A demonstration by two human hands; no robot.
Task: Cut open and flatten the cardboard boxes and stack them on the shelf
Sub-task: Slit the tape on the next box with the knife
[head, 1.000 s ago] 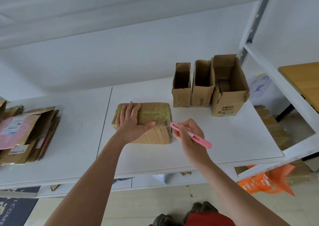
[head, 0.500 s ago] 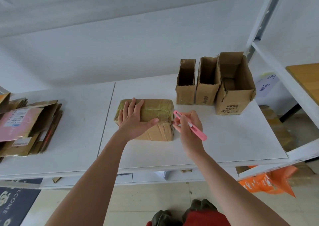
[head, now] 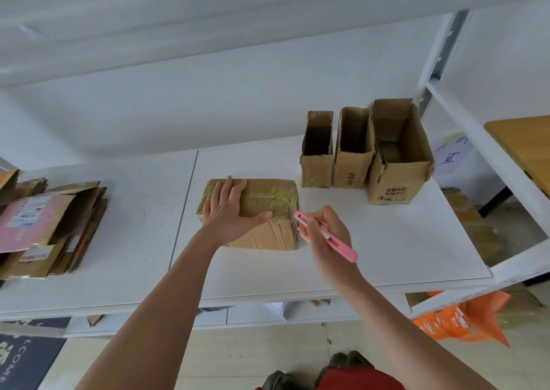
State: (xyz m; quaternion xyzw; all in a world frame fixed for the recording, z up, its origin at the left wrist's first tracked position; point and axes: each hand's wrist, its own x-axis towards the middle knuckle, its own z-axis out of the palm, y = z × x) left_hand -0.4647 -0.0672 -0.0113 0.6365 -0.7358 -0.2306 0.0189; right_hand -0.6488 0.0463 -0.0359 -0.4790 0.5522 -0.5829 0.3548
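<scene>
A taped-up cardboard box (head: 268, 208) lies flat on the white shelf (head: 372, 249). My left hand (head: 230, 211) presses down on the box's left half, fingers straight and thumb spread along its front edge. My right hand (head: 324, 234) grips a pink utility knife (head: 324, 236), whose tip is at the box's right end, near the top corner. Three open, upright cardboard boxes (head: 366, 151) stand side by side behind and to the right. A pile of flattened cardboard (head: 50, 226) lies at the shelf's left end.
A shelf upright (head: 437, 59) and a slanted white shelf rail (head: 488, 154) rise at the right. A wooden tabletop (head: 529, 148) shows far right. An orange bag (head: 464, 318) lies below the shelf on the right. A dark doormat (head: 23, 360) is at bottom left.
My right hand has brought the knife tip up against the box's right end. My left hand has stayed flat on the box.
</scene>
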